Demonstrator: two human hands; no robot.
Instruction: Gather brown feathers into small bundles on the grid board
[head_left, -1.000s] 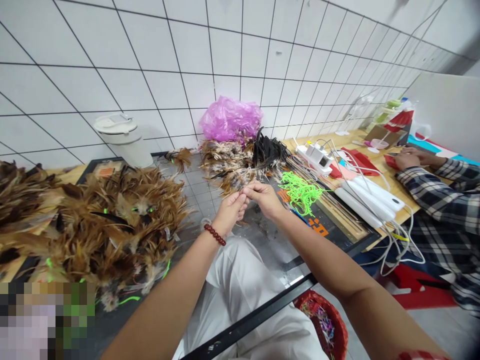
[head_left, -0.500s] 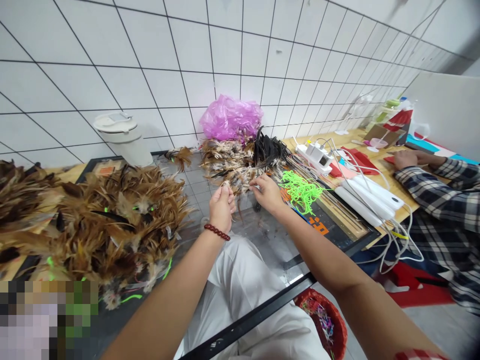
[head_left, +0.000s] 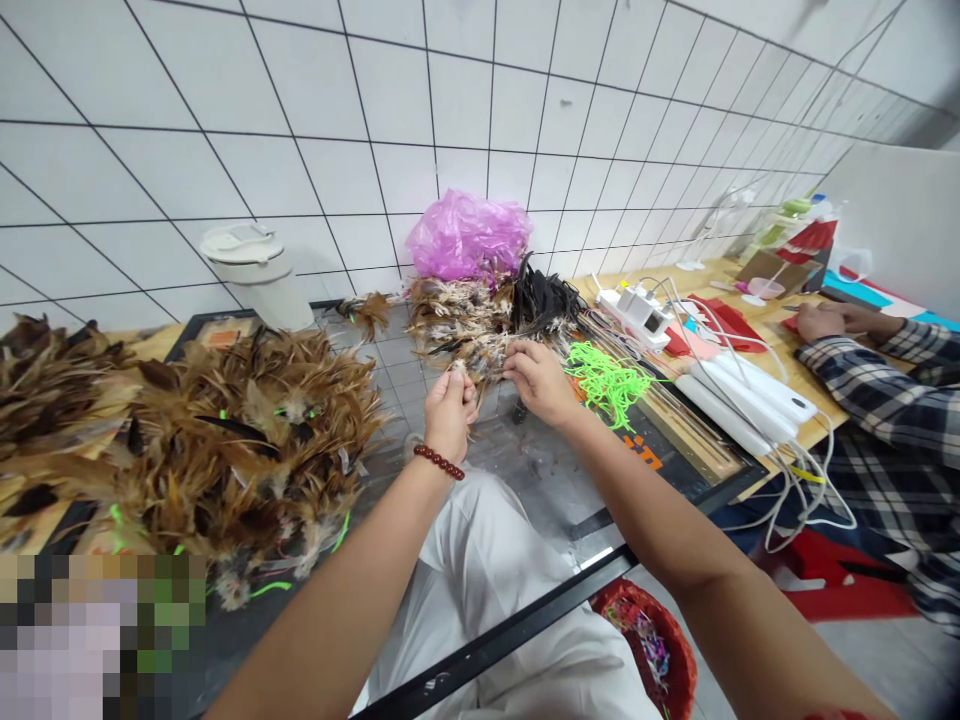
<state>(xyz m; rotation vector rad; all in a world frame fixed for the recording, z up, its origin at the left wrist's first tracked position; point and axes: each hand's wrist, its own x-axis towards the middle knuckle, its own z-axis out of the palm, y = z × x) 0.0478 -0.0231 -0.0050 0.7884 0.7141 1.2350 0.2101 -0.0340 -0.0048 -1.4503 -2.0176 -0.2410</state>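
Observation:
My left hand (head_left: pixel 448 408) is closed in front of my body, thumb on top, around small feathers whose pale quill ends show at the thumb tip. My right hand (head_left: pixel 538 382) is beside it, fingers bent and pressed together at the near edge of a heap of mottled feathers (head_left: pixel 450 312); what is between those fingertips, if anything, is too small to name. Black feathers (head_left: pixel 541 298) lie against that heap. Bright green cords (head_left: pixel 609 384) are bunched to the right of my right hand. To my left spreads a large pile of brown feather bunches (head_left: pixel 262 450).
A pink plastic bag (head_left: pixel 469 235) rests by the tiled wall. On the left stands a white lidded cup (head_left: pixel 259 280). White power strips (head_left: pixel 750 400) with cables lie right, near a co-worker's plaid sleeve (head_left: pixel 862 370). Below the black table edge (head_left: pixel 495 635) is a red basket (head_left: pixel 679 660).
My right hand has lifted slightly, and its fingers are drawn more together. My left hand keeps its closed grip. The whole view has shifted a little.

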